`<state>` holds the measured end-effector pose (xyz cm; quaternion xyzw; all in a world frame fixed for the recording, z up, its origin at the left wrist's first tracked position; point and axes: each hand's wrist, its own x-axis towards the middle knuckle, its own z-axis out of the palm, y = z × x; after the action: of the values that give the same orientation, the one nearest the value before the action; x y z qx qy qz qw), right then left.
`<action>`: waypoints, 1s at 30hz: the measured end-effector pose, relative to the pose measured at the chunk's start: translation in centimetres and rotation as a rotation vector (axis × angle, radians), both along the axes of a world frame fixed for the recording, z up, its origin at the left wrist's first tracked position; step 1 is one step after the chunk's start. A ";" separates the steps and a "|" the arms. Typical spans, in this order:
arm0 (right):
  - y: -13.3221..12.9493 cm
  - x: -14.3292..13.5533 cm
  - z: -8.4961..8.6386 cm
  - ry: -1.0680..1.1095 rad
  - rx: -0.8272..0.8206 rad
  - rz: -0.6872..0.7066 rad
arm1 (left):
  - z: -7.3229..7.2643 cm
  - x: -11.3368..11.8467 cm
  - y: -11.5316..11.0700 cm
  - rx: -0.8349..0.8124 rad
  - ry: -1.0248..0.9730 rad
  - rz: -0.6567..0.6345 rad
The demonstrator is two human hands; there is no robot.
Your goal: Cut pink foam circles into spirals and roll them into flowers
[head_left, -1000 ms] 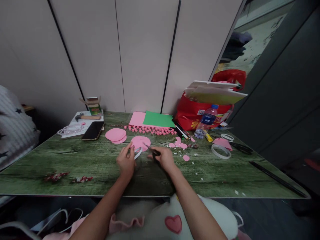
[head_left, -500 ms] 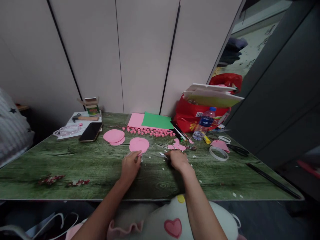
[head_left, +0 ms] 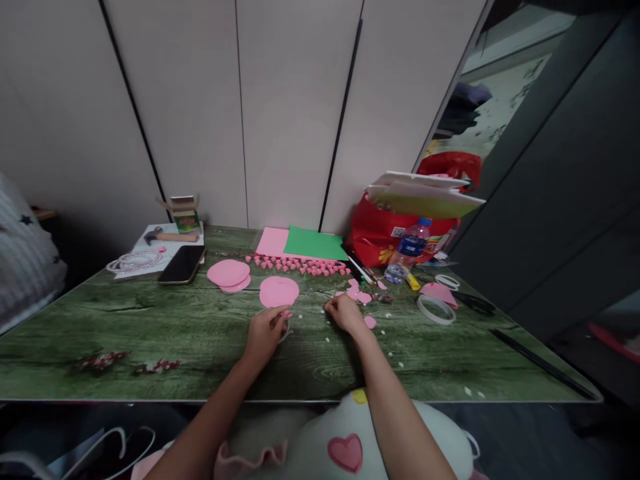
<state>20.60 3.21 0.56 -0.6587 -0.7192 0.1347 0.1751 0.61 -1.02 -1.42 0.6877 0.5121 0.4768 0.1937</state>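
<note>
My left hand [head_left: 265, 333] is closed in a pinch, with a small pink piece [head_left: 287, 313] showing at its fingertips. Partly hidden beneath it is a thin pale curved item [head_left: 286, 331] that I cannot make out. Just beyond this hand lie overlapping pink paper shapes [head_left: 279, 291], and a second pink pair [head_left: 229, 273] sits to their left. My right hand [head_left: 346, 313] has its fingers pressed together close to the tabletop; whatever they hold is hidden. Small pink paper cutouts [head_left: 363, 297] lie behind it, and one pink cutout [head_left: 370, 322] rests to its right.
Pink hearts [head_left: 305, 265] line up before the green sheet [head_left: 315, 242]. At right stand a water bottle [head_left: 410, 250] and a red bag [head_left: 367, 233], near a tape roll [head_left: 436, 310] and scissors [head_left: 475, 303]. A phone [head_left: 183, 265] and hammer [head_left: 173, 236] lie left.
My right hand has shifted slightly left and nearer the left hand, uncovering a pink cutout to its right. A pink piece now shows more clearly in my left fingertips.
</note>
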 end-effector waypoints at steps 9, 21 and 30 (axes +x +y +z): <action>0.5 0.4 -1.3 0.105 -0.037 0.052 | 0.1 -0.2 0.1 0.032 -0.099 0.057; 0.6 0.1 -1.8 -0.008 0.000 0.023 | 0.7 0.0 0.1 -0.202 -0.399 0.031; 1.0 -0.1 -2.7 0.086 0.098 0.030 | 0.3 -0.2 0.2 -0.207 -0.475 0.007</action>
<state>20.52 4.22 -2.19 -0.6320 -0.7266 0.1301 0.2360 0.45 -0.85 -1.11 0.5311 0.5008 0.5706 0.3762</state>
